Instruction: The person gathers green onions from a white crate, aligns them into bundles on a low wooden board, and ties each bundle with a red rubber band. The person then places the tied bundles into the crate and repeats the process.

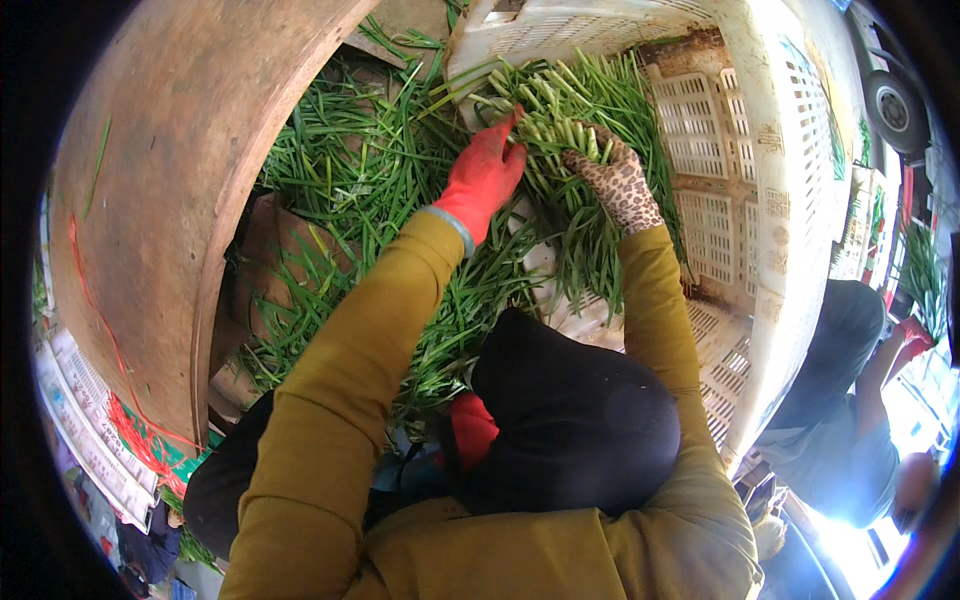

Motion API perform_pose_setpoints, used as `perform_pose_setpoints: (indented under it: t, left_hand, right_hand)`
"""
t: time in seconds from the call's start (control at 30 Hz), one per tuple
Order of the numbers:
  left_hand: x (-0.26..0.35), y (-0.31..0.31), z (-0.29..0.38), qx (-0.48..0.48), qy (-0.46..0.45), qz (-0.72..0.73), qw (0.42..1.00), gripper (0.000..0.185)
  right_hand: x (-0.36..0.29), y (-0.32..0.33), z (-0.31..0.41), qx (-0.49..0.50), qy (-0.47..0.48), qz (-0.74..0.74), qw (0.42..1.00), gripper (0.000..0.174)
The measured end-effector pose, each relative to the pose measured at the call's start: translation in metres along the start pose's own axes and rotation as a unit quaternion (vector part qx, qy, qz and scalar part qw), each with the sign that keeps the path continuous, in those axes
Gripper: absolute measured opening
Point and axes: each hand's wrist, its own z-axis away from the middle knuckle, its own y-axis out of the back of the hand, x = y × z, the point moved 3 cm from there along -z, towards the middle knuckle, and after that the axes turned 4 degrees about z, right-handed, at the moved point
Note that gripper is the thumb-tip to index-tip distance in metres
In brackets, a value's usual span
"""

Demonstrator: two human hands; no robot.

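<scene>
My right hand point(619, 176), in a leopard-print glove, grips a bunch of green leafy stalks point(562, 131), possibly garlic chives, with pale cut ends. The bunch is inside a white plastic crate point(694, 127), and its long leaves hang down below my hand. My left hand point(486, 176) wears a red rubber glove. Its fingertips are at the left side of the pale ends, with finger and thumb apart. Loose green leaves point(367, 172) lie spread in a heap to the left of the crate, below my left hand.
A curved-looking wooden board point(172, 150) stands on the left, with red plastic twine point(139, 435) at its lower end. My dark-clad knee point(577, 412) is against the crate's near side. Beyond the crate's right wall, another person point(832, 420) sits holding green stalks point(921, 262) in red gloves.
</scene>
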Motion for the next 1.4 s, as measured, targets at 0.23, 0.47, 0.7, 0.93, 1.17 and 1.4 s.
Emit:
perform_pose_setpoints:
  t: [0.23, 0.47, 0.7, 0.93, 1.17, 1.4]
  left_hand:
    - [0.017, -0.001, -0.020, -0.082, -0.009, -0.036, 0.996, 0.030]
    - [0.022, -0.013, 0.009, 0.037, -0.074, 0.009, 0.997, 0.019]
    - [-0.021, -0.009, -0.008, 0.063, 0.052, 0.032, 0.996, 0.019]
    - [0.025, -0.010, 0.023, 0.094, -0.066, 0.103, 0.988, 0.034]
    - [0.036, -0.048, 0.006, -0.051, -0.018, 0.121, 0.991, 0.042]
    - [0.031, -0.055, -0.009, -0.030, -0.103, 0.085, 0.991, 0.025]
  right_hand:
    - [-0.027, -0.012, 0.004, 0.093, 0.183, 0.335, 0.919, 0.068]
    - [0.003, -0.021, 0.000, 0.061, 0.032, -0.091, 0.993, 0.057]
    - [0.010, 0.013, 0.036, 0.114, 0.062, -0.089, 0.988, 0.057]
    - [0.026, 0.034, 0.050, 0.174, -0.001, -0.062, 0.983, 0.036]
    - [0.037, 0.028, 0.043, 0.161, 0.064, -0.164, 0.971, 0.043]
    - [0.029, 0.019, 0.037, 0.117, 0.024, -0.088, 0.989, 0.057]
